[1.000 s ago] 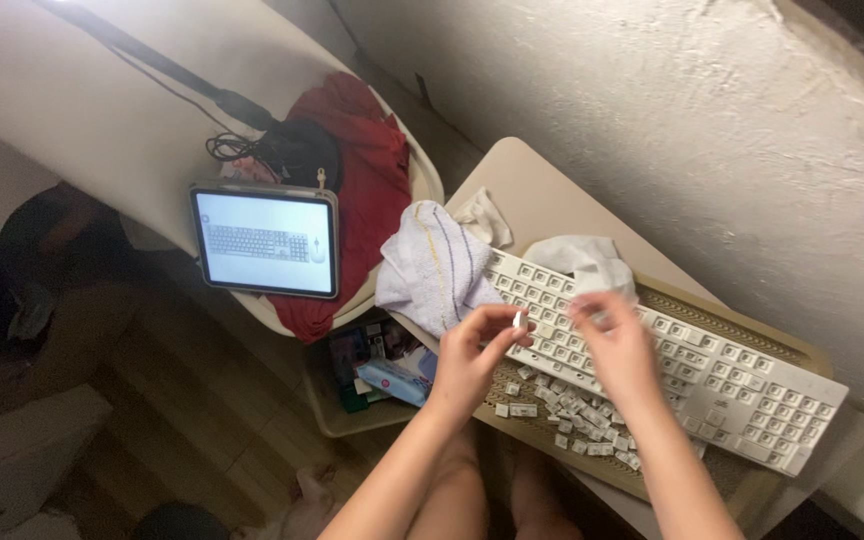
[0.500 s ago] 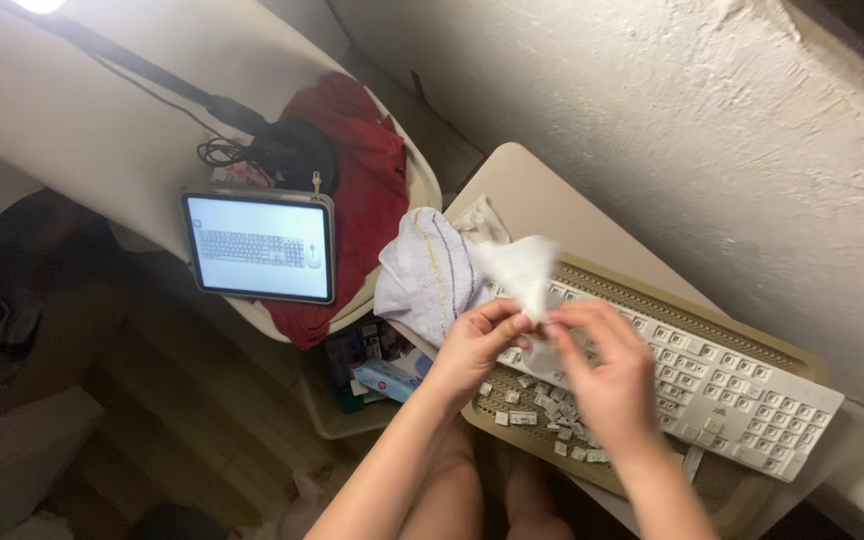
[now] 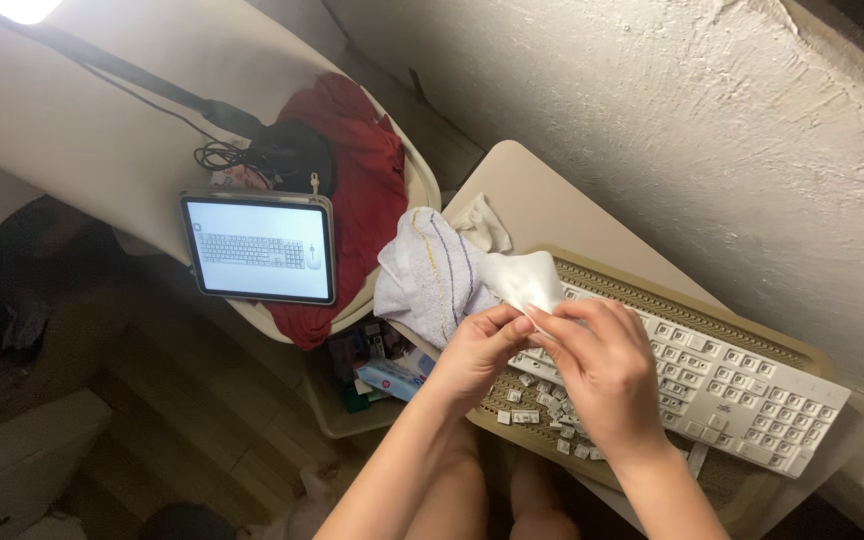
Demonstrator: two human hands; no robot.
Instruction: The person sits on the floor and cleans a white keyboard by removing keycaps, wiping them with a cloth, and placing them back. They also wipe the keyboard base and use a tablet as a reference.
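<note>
My left hand [image 3: 479, 350] and my right hand [image 3: 600, 368] meet above a white keyboard [image 3: 742, 385], and both pinch a white wipe [image 3: 522, 279] that sticks up between them. One second ago the left fingers held a small white keycap; it is now hidden under the wipe. Several loose white keycaps [image 3: 542, 410] lie below my hands on a woven tan mat [image 3: 642, 295] that carries the keyboard.
A striped white towel [image 3: 427, 275] hangs over the small beige table [image 3: 527, 200]. A tablet [image 3: 258, 247] showing a keyboard picture leans on a chair with red cloth [image 3: 362, 180] and black cables. A bin of packets [image 3: 377, 375] stands on the floor. A rough wall runs on the right.
My right hand picked the white wipe up off the keyboard and brought it to the left hand. Both hands now close around it over the keycap.
</note>
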